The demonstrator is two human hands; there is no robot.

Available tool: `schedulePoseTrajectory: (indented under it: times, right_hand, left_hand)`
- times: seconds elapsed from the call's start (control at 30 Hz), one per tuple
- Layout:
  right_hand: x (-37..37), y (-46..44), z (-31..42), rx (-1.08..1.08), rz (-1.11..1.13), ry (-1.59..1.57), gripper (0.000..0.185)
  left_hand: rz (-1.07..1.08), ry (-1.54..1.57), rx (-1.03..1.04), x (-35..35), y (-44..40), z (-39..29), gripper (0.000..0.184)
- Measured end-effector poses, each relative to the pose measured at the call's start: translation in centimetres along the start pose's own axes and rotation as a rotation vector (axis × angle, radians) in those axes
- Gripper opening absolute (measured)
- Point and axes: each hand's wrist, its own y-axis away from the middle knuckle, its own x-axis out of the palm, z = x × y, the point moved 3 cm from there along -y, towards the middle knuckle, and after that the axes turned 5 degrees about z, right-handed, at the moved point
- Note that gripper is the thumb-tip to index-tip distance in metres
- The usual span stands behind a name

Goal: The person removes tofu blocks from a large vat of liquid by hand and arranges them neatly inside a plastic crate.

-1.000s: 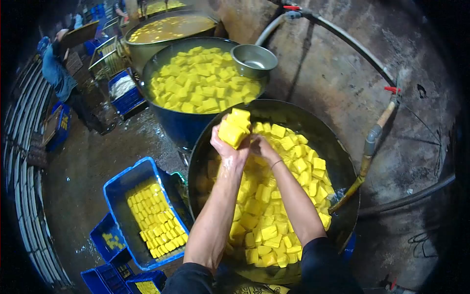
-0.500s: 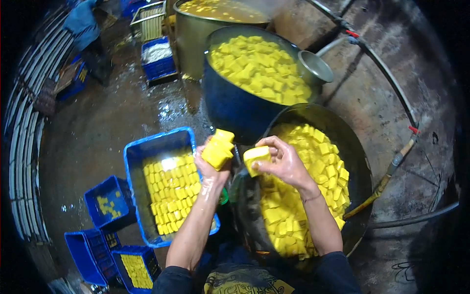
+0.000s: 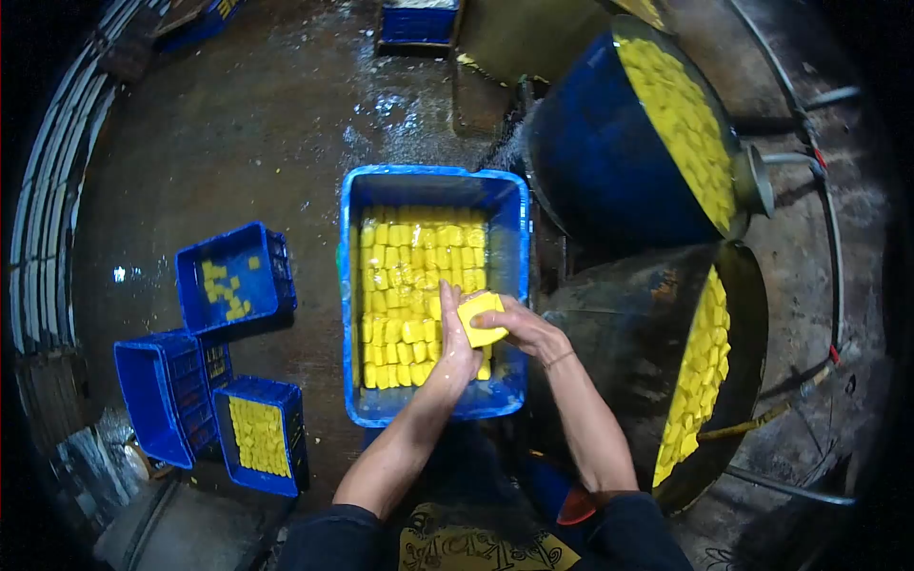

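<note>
One yellow block (image 3: 483, 321), held between left hand (image 3: 456, 344) and right hand (image 3: 521, 326), sits tilted, squarish face up, long axis unclear.

From the vat (image 3: 609, 319), the right hand (image 3: 524, 326) and yellow block (image 3: 483, 318) now come beside the left hand (image 3: 456, 341), over the blue tub (image 3: 523, 224) near its right edge.

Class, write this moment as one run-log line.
left hand: at yellow block, grip unclear; right hand: holding block; location: over blue tub; contents: rows of yellow blocks
</note>
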Motion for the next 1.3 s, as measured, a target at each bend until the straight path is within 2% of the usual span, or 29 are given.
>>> schedulePoseTrajectory:
  times: [0.03,0.07,0.1,0.17,0.2,0.23,0.27,0.3,0.37,0.4,0.43,0.5,0.53,0.57,0.6,0.63,0.7,0.73,0.77,0.83,0.9,0.97,1.03,1.1,1.17,1.2,1.23,1.27,1.3]
  right_hand:
    - [0.0,-2.7,-1.9,0.106,0.064,-0.284,0.059]
    - [-0.7,-5.7,-5.0,0.211,-0.068,-0.296,0.05]
    - [0.4,-6.4,-3.8,0.305,-0.204,-0.265,0.047]
    - [2.0,-11.1,-4.1,0.181,-0.09,-0.369,0.046]
    - [2.8,-13.3,-4.0,0.13,-0.075,-0.331,0.044]
    - [3.1,-16.9,-5.6,0.166,-0.069,-0.288,0.05]
    - [3.5,-19.4,-7.1,0.236,-0.25,0.053,0.056]
    - [4.3,-21.4,-7.6,0.298,-0.427,0.399,0.062]
    - [9.2,-22.7,-8.5,0.377,-0.565,0.81,0.08]
    - [10.8,-22.8,-10.4,0.428,-0.617,0.69,0.084]
    - [11.8,-23.5,-12.7,0.45,-0.611,0.741,0.088]
    - [10.5,-23.0,-13.1,0.435,-0.451,0.714,0.084]
    - [8.2,-23.4,-14.9,0.298,-0.313,0.42,0.08]
    - [5.4,-23.7,-17.3,0.154,-0.187,0.124,0.075]
    - [4.7,-19.9,-13.0,0.064,-0.157,-0.154,0.065]
    - [3.1,-16.9,-11.0,0.165,-0.113,-0.115,0.062]
    - [1.0,-11.7,-9.2,0.12,-0.087,0.032,0.057]
    - [0.4,-8.3,-7.7,0.039,-0.107,0.086,0.054]
    - [0.5,-4.0,-5.6,-0.068,-0.142,0.086,0.051]
    - [0.7,6.8,-0.7,-0.328,-0.272,0.042,0.046]
    - [1.3,18.5,4.1,-0.63,-0.483,0.006,0.043]
    - [-1.2,28.6,3.6,-0.878,-0.824,0.072,0.034]
    - [-6.0,37.4,-0.3,-0.636,-1.16,0.183,0.028]
    - [-10.5,43.3,-5.0,-0.238,-1.33,0.449,0.023]
    - [-14.6,45.4,-11.3,0.241,-1.285,0.578,0.03]
    - [-16.1,45.3,-13.5,0.227,-1.289,0.576,0.03]
    - [-17.2,44.7,-15.9,0.363,-1.264,0.596,0.035]
    - [-18.2,43.8,-18.2,0.496,-1.236,0.612,0.04]
    - [-18.8,42.6,-20.5,0.48,-1.238,0.609,0.04]
  left_hand:
    - [-0.028,-0.079,0.036,-2.1,-1.0,-1.2,0.086]
    - [-0.056,-0.202,0.114,-6.2,-3.8,-1.3,0.085]
    - [-0.091,-0.319,0.153,-11.4,-6.6,-1.6,0.068]
    - [-0.365,-1.492,0.491,-17.3,-7.1,-4.3,0.048]
    - [-0.365,-1.705,0.555,-18.1,-6.0,-5.3,0.05]
    - [-0.359,-1.922,0.618,-18.8,-4.7,-6.0,0.052]
    - [-0.238,-2.096,0.652,-21.1,-4.8,-5.0,0.052]
    - [-0.188,-2.235,0.554,-22.9,-4.5,-3.7,0.054]
    - [-0.219,-2.16,0.384,-21.3,-2.5,-3.6,0.058]
    - [-0.258,-2.23,0.281,-21.7,-2.3,-3.1,0.057]
    - [-0.254,-2.237,0.282,-21.3,-1.9,-3.1,0.057]
    - [-0.298,-2.179,0.264,-19.6,-0.8,-3.4,0.056]
    - [-0.351,-2.181,0.495,-18.1,-0.7,-4.1,0.052]
    - [-0.365,-2.231,0.637,-18.6,-1.7,-4.2,0.051]
    - [-0.367,-2.343,0.633,-18.8,-2.4,-4.5,0.052]
    - [-0.346,-2.455,0.649,-18.6,-3.5,-4.8,0.053]
    - [-0.037,-2.374,0.011,-21.0,-6.2,-4.8,0.054]
    - [-0.033,-2.224,0.121,-18.0,-4.9,-5.2,0.052]
    - [-0.049,-2.293,-0.075,-19.5,-6.6,-5.0,0.054]
    - [-0.326,-2.354,0.107,-15.0,-7.0,-3.4,0.059]
    - [-0.097,-2.062,0.747,-6.7,-7.6,-1.2,0.056]
    - [0.291,-1.657,1.202,11.1,0.1,3.0,0.045]
    - [0.662,-1.365,1.211,23.2,7.6,8.3,0.04]
    - [1.15,-1.427,1.009,28.8,10.1,15.4,0.038]
    - [1.637,-1.729,0.7,30.9,11.6,23.4,0.041]
    - [1.734,-2.046,0.753,30.4,11.1,27.6,0.043]
    - [1.808,-2.378,0.797,29.3,9.6,31.5,0.046]
    - [1.803,-2.394,0.806,28.8,8.3,34.2,0.046]
    - [1.72,-2.591,0.792,27.9,6.7,36.4,0.038]
